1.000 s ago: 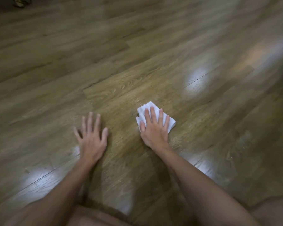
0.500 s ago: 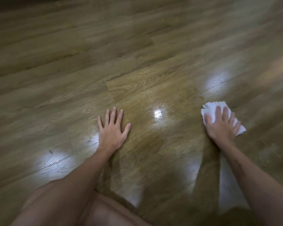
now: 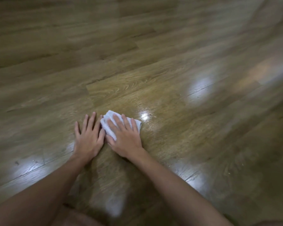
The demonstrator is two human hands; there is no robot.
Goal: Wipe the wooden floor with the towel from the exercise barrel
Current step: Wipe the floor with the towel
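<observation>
Just below the middle of the frame, slightly left, the right hand (image 3: 124,139) lies palm down on a small white towel (image 3: 110,128), its fingers straight and spread across the cloth, pressing it flat against the wooden floor (image 3: 137,54); the towel is bunched into a folded pad, its upper left corner and its right edge showing beyond the fingers. Immediately to the left of it the left hand (image 3: 88,137) rests flat on the bare boards, fingers extended and slightly apart, holding nothing; its thumb side lies right against the towel's left edge and the right hand's thumb — whether skin actually meets skin is hard to tell through the blur.

Both forearms run in from the bottom corners of the frame and converge on the hands; part of a bare knee shows at the bottom edge between them.

The floor is brown plank with visible grain and seams running diagonally; several pale glare patches sit on it — one at the lower left, one at the centre right, a small bright spot just to the right of the towel, and another beside the right forearm. The upper and right parts of the frame are smeared by blur.
</observation>
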